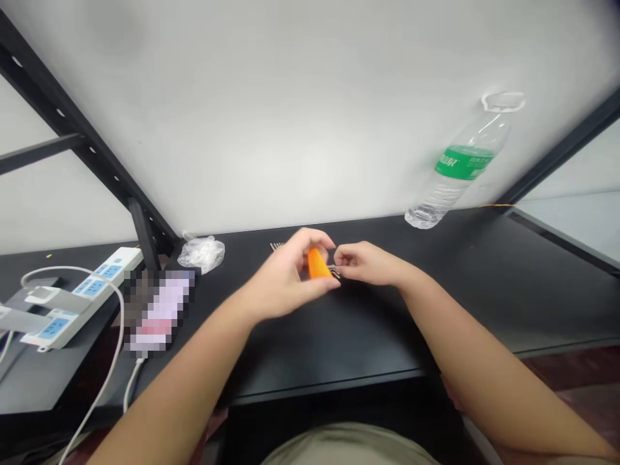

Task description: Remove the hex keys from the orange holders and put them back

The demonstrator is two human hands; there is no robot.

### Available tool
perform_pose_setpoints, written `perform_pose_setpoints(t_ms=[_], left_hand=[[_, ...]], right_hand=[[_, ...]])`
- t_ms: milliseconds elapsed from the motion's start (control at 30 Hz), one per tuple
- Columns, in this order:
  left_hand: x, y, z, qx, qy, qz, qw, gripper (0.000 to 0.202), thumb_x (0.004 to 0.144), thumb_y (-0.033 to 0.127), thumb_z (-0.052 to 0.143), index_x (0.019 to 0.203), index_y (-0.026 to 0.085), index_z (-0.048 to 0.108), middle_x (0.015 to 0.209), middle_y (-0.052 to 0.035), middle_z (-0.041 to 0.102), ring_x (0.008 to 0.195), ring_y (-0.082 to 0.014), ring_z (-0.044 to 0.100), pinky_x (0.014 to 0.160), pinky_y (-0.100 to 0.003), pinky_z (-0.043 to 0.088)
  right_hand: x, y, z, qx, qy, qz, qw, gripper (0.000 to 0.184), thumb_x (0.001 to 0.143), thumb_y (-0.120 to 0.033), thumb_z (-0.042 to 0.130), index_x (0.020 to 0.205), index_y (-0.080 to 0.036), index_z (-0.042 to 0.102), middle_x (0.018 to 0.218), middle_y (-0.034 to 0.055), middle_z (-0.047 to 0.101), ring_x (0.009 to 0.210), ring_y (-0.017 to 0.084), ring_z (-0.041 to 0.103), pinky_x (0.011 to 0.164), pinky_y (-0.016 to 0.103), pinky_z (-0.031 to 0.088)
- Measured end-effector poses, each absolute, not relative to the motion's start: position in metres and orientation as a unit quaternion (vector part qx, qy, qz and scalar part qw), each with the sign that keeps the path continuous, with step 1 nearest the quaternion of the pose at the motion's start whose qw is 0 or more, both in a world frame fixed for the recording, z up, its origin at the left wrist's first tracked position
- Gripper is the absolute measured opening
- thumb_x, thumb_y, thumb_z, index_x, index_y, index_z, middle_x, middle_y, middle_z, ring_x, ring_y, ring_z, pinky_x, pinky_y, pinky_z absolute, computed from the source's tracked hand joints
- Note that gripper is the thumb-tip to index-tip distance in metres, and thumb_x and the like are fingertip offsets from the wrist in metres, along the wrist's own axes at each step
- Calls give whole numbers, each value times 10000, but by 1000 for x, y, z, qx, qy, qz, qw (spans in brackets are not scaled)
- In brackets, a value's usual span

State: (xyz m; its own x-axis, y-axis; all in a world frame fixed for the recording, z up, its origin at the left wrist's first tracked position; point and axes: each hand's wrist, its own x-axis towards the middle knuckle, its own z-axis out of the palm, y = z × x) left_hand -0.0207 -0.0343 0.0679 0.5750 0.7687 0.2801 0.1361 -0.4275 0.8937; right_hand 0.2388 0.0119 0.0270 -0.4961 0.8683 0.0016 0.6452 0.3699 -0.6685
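My left hand grips an orange plastic piece, thumb below and fingers above, just over the black table. Thin bent metal rods, which look like hex keys, show between the orange piece and my right hand. Curled fingers close my right hand at the ends of these rods; its fingertips partly hide what they pinch. Beyond my left hand, several short metal rod ends lie side by side on the table, the rest of them hidden by the hand.
A crumpled clear plastic bag lies at the back left. Nearer are a blurred-out phone on a white cable and a power strip with plugs. A large water bottle with a green label stands back right, against a white wall.
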Motion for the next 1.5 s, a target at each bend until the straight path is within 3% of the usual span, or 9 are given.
perform_pose_setpoints(t_ms=[133,267,500,767,933,1067,1300,1500], left_hand=[[-37,23,24,779,418,346,314,435,850,352,719,1238,229,565,1070,-48,659,854,-167,636,805,-328,543],[-39,28,-6,800,412,324,293,408,870,382,703,1219,220,567,1010,-27,672,794,-147,620,747,-295,520],[-36,22,-7,812,407,321,267,333,864,378,708,1140,220,612,925,2,668,695,-123,560,679,-268,475],[-32,20,-8,820,407,322,242,324,848,394,716,1117,227,646,944,-2,692,731,-137,596,721,-280,498],[-31,20,-9,821,405,333,227,305,846,376,719,1103,222,656,961,-5,698,738,-136,594,729,-278,501],[-30,19,-11,821,406,330,231,311,858,382,706,1117,217,658,971,-11,706,726,-135,596,722,-280,503],[-21,10,-3,840,378,287,264,300,907,341,654,1186,232,635,1035,-28,721,871,-183,676,801,-310,529],[-19,8,-5,831,436,280,204,653,826,403,766,1409,227,529,1300,-98,668,1107,-276,670,936,-392,529]], right_hand=[[240,19,15,-473,-727,415,275,226,856,-407,682,894,-190,631,689,5,661,525,128,552,494,250,433],[234,18,11,-456,-692,459,321,272,852,-443,718,918,-193,631,650,-1,634,531,140,576,484,254,448],[231,18,13,-453,-667,436,401,268,840,-441,753,901,-193,671,634,0,634,548,142,575,543,282,472],[223,15,11,-441,-638,438,453,298,819,-469,789,900,-204,677,655,10,652,561,158,589,572,315,504],[221,13,11,-417,-621,476,463,303,812,-459,802,893,-201,665,714,33,695,557,151,588,550,309,499],[216,14,6,-407,-623,526,412,305,812,-438,805,899,-185,658,835,67,749,542,132,593,524,289,488],[191,8,-9,-392,-629,581,337,278,842,-416,770,912,-173,655,690,25,696,593,152,652,573,279,528],[188,9,-10,-439,-622,538,362,284,839,-420,767,941,-186,642,607,-22,637,452,103,537,442,229,441]])
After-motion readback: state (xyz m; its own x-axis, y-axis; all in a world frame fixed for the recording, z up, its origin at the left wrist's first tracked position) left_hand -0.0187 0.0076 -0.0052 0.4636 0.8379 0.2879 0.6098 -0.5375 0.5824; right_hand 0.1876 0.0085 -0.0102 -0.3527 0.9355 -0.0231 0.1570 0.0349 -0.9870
